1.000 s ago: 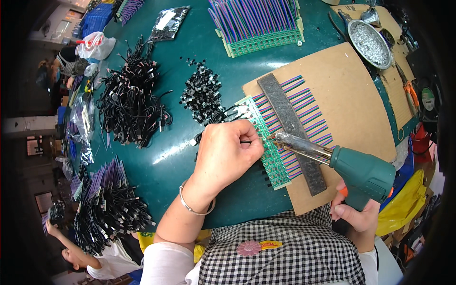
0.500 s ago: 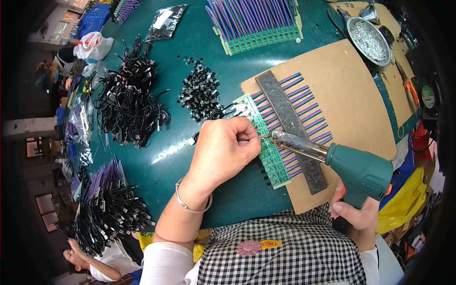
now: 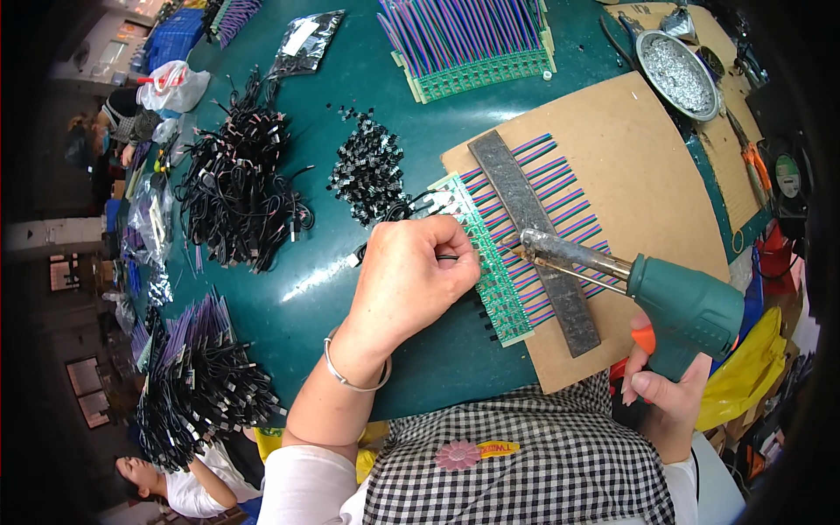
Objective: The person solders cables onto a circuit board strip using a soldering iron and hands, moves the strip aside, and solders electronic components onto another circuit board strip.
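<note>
My left hand [image 3: 411, 276] pinches a thin black cable [image 3: 447, 257] at the edge of a green circuit board panel [image 3: 500, 293]. Its fingertips hide the cable's end. My right hand [image 3: 672, 398] is wrapped round the handle of a green soldering gun [image 3: 687, 306]. The gun's tip points left, a little right of my left fingertips, over the striped wires beside the panel. Rows of purple, green and black wires [image 3: 573, 210] run from the panel to the right, under a dark flat bar [image 3: 534, 232] lying across them.
A brown board [image 3: 652, 166] lies beneath the wires. Left of it are a heap of small black parts [image 3: 367, 166] and bundled black cables [image 3: 236, 192]. Wired panels [image 3: 472, 52] lie at the back; a metal bowl of silvery bits [image 3: 678, 77] stands far right. Another person [image 3: 188, 486] sits lower left.
The soldering gun has drawn back to the right, its tip leaving the spot by my left fingertips. My left hand stays in place. The person at lower left has lowered an arm.
</note>
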Available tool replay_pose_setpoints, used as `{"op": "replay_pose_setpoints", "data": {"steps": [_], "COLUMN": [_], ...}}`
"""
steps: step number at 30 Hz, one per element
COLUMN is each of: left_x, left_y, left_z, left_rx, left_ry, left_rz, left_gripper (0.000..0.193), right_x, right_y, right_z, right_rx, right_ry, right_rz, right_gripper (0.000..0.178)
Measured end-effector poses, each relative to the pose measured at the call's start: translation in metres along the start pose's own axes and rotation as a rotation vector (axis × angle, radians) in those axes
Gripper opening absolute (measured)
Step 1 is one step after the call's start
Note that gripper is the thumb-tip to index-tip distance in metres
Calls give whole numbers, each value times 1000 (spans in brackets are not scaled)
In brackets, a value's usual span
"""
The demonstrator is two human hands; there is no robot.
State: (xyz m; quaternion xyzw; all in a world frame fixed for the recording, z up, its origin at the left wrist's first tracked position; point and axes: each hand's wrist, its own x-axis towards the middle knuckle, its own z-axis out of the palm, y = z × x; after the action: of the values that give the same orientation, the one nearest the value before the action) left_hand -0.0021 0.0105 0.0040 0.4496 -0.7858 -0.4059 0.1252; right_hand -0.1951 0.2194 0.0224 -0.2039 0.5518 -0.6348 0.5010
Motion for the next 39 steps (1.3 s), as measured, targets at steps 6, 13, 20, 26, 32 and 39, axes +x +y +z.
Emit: {"op": "replay_pose_setpoints", "data": {"steps": [6, 13, 20, 26, 32, 39], "left_x": [-1, -2, -8, -15, -14, -12], "left_y": [2, 3, 4, 7, 7, 7], "left_z": [-1, -2, -1, 5, 5, 5], "left_rx": [13, 46, 12, -27, 17, 35], "left_ry": [7, -34, -35, 20, 31, 36], "left_rz": [2, -11, -19, -8, 22, 23], "left_gripper": [7, 8, 7, 6, 6, 7], "right_x": [-4, -6, -8, -7, -7, -6], "right_y": [0, 0, 3, 2, 4, 15], "right_z": [-6, -4, -9, -5, -9, -13], "right_rx": [-35, -10, -94, -105, -166, -210], "right_ry": [-18, 21, 21, 31, -58, -103], "right_rz": [64, 47, 122, 107, 125, 58], "right_gripper": [54, 54, 58, 53, 48, 45]}}
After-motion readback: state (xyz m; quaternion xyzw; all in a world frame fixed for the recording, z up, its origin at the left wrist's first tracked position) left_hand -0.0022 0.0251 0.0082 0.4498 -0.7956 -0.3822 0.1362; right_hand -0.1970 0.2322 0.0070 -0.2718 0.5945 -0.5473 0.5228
